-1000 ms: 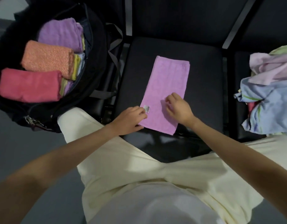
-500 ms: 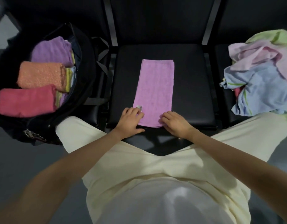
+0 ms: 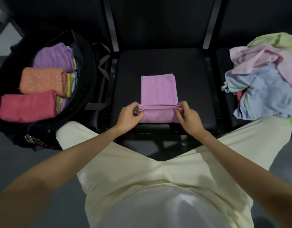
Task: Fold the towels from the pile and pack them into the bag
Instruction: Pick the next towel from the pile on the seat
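Head view: left hand (image 3: 129, 115) and right hand (image 3: 187, 115) each pinch a near corner of the pink towel (image 3: 159, 92) on the black seat (image 3: 191, 76), folding it away. Next, likely: align edges, press flat, carry to bag (image 3: 86, 63) at left.

seat: black padded leather chair seat (image 3: 160, 63) before me | frame: dark metal backrest bars (image 3: 208, 27) | floor: grey smooth floor (image 3: 15, 162)
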The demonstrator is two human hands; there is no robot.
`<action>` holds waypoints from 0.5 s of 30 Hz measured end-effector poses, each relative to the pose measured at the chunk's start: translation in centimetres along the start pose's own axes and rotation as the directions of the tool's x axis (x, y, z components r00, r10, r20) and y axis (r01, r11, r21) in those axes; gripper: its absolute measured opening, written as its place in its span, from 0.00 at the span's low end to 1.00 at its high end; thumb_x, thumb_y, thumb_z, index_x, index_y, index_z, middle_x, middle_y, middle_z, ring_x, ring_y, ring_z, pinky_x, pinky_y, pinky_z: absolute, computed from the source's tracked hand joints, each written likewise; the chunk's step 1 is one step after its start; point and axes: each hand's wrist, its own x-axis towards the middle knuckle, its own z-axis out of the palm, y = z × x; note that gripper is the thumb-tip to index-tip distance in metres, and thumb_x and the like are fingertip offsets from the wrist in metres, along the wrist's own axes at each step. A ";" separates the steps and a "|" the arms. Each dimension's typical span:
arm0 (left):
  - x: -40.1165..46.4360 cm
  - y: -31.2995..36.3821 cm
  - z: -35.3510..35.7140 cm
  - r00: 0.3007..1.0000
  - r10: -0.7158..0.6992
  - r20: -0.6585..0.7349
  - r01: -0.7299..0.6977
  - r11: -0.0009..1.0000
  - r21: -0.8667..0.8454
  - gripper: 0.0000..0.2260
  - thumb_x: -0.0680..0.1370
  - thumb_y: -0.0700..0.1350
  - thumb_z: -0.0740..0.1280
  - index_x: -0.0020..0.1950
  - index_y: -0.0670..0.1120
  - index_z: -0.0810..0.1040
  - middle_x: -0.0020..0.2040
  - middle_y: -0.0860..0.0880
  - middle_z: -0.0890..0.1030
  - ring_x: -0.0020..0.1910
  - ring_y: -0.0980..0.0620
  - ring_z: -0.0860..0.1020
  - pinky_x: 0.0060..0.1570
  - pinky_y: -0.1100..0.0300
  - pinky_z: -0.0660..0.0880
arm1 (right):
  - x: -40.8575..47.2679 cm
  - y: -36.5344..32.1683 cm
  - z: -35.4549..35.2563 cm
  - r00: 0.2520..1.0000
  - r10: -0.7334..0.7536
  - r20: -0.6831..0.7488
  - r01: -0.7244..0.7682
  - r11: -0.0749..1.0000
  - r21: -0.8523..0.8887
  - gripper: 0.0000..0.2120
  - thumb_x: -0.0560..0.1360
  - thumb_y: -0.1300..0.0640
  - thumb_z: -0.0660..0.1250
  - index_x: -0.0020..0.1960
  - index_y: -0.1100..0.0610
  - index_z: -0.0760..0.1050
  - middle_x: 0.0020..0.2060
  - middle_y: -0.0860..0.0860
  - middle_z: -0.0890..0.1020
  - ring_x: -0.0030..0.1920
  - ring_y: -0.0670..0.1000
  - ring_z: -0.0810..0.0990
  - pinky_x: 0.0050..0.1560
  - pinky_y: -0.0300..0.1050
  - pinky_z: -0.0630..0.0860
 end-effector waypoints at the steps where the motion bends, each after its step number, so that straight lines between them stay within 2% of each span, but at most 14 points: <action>1: 0.8 0.1 0.2 0.998 -0.055 -0.012 0.055 0.998 -0.020 0.06 0.72 0.38 0.69 0.38 0.47 0.74 0.32 0.54 0.76 0.30 0.61 0.73 0.34 0.68 0.69 | 0.8 -0.1 0.2 0.999 0.032 -0.023 -0.032 0.999 0.003 0.11 0.80 0.54 0.60 0.56 0.62 0.69 0.33 0.52 0.76 0.30 0.53 0.75 0.30 0.46 0.71; 3: 2.5 0.1 1.0 0.987 -0.156 -0.046 0.154 0.987 -0.047 0.08 0.72 0.40 0.69 0.37 0.48 0.73 0.31 0.57 0.74 0.28 0.61 0.71 0.33 0.67 0.68 | 2.6 0.0 0.7 0.991 0.123 -0.056 -0.122 0.992 0.019 0.11 0.80 0.53 0.61 0.53 0.61 0.70 0.34 0.50 0.76 0.32 0.52 0.75 0.32 0.46 0.71; 5: 4.1 -0.2 1.9 0.969 -0.232 -0.087 0.229 0.973 -0.040 0.06 0.73 0.41 0.69 0.38 0.46 0.74 0.31 0.56 0.75 0.31 0.58 0.74 0.35 0.63 0.70 | 4.3 0.2 1.6 0.972 0.225 -0.067 -0.224 0.974 0.020 0.10 0.80 0.53 0.61 0.50 0.61 0.70 0.37 0.52 0.77 0.34 0.53 0.76 0.34 0.48 0.74; 7: 5.5 -0.7 2.9 0.953 -0.295 -0.073 0.298 0.954 0.033 0.03 0.74 0.42 0.67 0.40 0.44 0.76 0.33 0.52 0.77 0.37 0.50 0.77 0.37 0.60 0.71 | 5.6 0.4 2.5 0.952 0.301 -0.059 -0.303 0.952 -0.030 0.09 0.79 0.54 0.62 0.48 0.61 0.71 0.40 0.55 0.78 0.37 0.55 0.78 0.39 0.52 0.76; 9: 6.3 -1.2 3.6 0.945 -0.326 -0.025 0.325 0.926 0.191 0.04 0.75 0.43 0.66 0.44 0.43 0.77 0.42 0.47 0.80 0.44 0.45 0.79 0.42 0.56 0.73 | 6.5 0.8 3.2 0.942 0.335 -0.009 -0.332 0.928 -0.170 0.09 0.79 0.55 0.62 0.49 0.62 0.72 0.45 0.57 0.78 0.42 0.57 0.78 0.46 0.53 0.76; 12: 6.4 -1.3 4.2 0.957 -0.288 -0.045 0.278 0.860 0.427 0.09 0.75 0.45 0.66 0.53 0.42 0.75 0.54 0.41 0.77 0.54 0.42 0.75 0.52 0.50 0.71 | 6.8 1.3 3.7 0.945 0.328 -0.013 -0.317 0.902 -0.293 0.10 0.77 0.57 0.64 0.55 0.62 0.71 0.51 0.58 0.76 0.49 0.56 0.76 0.51 0.49 0.74; 14: 5.8 -1.1 4.0 0.983 -0.159 -0.091 0.183 0.841 0.509 0.15 0.74 0.44 0.69 0.59 0.41 0.72 0.57 0.41 0.74 0.56 0.42 0.73 0.54 0.50 0.70 | 6.4 1.4 3.5 0.965 0.254 -0.060 -0.260 0.920 -0.292 0.13 0.75 0.59 0.66 0.57 0.62 0.70 0.53 0.58 0.75 0.50 0.56 0.74 0.53 0.48 0.73; 15: 5.5 -1.0 3.7 0.996 -0.050 -0.077 0.083 0.850 0.521 0.16 0.74 0.43 0.69 0.60 0.41 0.72 0.58 0.42 0.73 0.55 0.43 0.72 0.54 0.50 0.70 | 6.0 1.5 3.2 0.982 0.182 -0.057 -0.190 0.938 -0.290 0.14 0.74 0.59 0.67 0.58 0.61 0.71 0.53 0.58 0.74 0.50 0.56 0.74 0.53 0.49 0.73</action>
